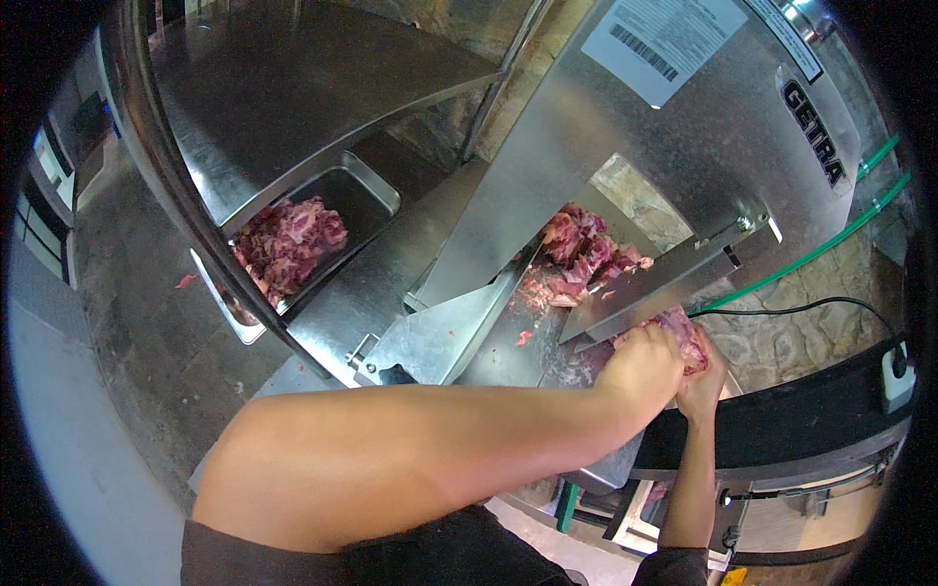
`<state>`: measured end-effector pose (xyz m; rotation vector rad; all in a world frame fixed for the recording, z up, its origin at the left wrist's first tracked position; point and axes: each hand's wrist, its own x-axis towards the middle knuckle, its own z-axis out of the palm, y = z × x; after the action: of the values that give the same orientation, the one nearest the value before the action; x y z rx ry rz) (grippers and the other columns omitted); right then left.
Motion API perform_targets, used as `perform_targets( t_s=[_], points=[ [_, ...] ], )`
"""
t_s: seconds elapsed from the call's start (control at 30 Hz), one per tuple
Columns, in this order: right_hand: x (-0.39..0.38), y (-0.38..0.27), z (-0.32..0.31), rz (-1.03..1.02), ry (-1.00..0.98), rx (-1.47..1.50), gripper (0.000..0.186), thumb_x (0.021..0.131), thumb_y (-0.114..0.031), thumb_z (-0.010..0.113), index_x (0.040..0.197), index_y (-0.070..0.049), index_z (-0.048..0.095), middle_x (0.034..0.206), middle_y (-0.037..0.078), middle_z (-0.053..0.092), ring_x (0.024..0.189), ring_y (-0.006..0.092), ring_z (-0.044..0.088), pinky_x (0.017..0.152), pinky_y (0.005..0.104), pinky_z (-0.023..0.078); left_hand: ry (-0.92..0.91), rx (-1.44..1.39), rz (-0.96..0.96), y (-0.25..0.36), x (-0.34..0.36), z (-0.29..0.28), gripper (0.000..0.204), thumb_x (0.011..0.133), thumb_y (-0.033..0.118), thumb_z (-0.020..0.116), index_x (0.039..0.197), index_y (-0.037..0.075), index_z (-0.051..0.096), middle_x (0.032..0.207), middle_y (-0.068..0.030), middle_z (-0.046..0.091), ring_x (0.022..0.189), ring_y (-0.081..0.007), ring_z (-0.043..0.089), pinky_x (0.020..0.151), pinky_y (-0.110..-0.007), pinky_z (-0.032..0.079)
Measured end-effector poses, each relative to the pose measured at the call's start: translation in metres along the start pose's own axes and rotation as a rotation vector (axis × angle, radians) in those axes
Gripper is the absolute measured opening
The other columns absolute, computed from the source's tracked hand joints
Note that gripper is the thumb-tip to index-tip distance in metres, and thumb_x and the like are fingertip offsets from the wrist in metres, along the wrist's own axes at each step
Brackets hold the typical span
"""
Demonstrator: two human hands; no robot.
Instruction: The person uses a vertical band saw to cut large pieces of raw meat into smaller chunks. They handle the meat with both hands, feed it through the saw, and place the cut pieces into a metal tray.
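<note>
My left hand (640, 369) and my right hand (705, 381) are close together at the right of a steel meat-cutting machine (547, 166). Both are closed around a piece of raw red meat (694, 344), which my fingers partly cover. The piece is just to the near right of a slanting metal guard plate (674, 288). Beyond that plate a heap of cut meat (581, 244) lies on the machine's steel table (508, 356), with small scraps around it. My left forearm crosses the lower middle of the view and hides part of the table.
At the left, a steel tray (366, 181) holds more cut meat, partly under a steel shelf (322, 68). A curved metal tube (161, 166) stands in front of it. Green hoses (831, 239), a black cable (811, 303) and a stone wall (782, 347) are on the right.
</note>
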<state>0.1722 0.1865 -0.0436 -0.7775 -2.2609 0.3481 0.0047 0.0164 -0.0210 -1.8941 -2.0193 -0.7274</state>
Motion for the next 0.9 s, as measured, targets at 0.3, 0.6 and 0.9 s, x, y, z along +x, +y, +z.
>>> perform_targets(
  t_s=[0.3, 0.6, 0.9],
  points=[
    [-0.014, -0.01, -0.013, 0.12, -0.018, 0.002, 0.075, 0.064, -0.02, 0.084, 0.129, 0.008, 0.06, 0.115, 0.017, 0.069, 0.109, 0.027, 0.065, 0.099, 0.0375, 0.05, 0.026, -0.003, -0.035, 0.002, 0.009, 0.012, 0.023, 0.083, 0.02, 0.061, 0.09, 0.002, 0.075, 0.096, -0.015, 0.066, 0.094, -0.0277, 0.065, 0.077, -0.037, 0.053],
    [-0.143, -0.005, -0.063, 0.719, 0.011, 0.439, 0.066, 0.068, 0.0, 0.062, 0.133, 0.005, 0.054, 0.107, 0.006, 0.068, 0.09, 0.0156, 0.067, 0.082, 0.0304, 0.055, 0.218, 0.03, -0.029, 0.015, -0.026, -0.013, 0.023, 0.081, 0.018, 0.062, 0.094, 0.001, 0.07, 0.102, -0.015, 0.064, 0.093, -0.0276, 0.064, 0.077, -0.036, 0.052],
    [-0.29, -0.041, -0.027, 0.958, 0.115, 1.193, 0.076, 0.077, -0.011, 0.058, 0.148, -0.004, 0.032, 0.115, 0.012, 0.061, 0.102, 0.0279, 0.066, 0.084, 0.0399, 0.059, -0.796, -0.862, 0.402, 0.017, -0.16, -0.037, 0.043, 0.09, 0.037, 0.068, 0.115, 0.002, 0.068, 0.113, -0.0161, 0.066, 0.1, -0.0319, 0.068, 0.086, -0.043, 0.055]
  ],
)
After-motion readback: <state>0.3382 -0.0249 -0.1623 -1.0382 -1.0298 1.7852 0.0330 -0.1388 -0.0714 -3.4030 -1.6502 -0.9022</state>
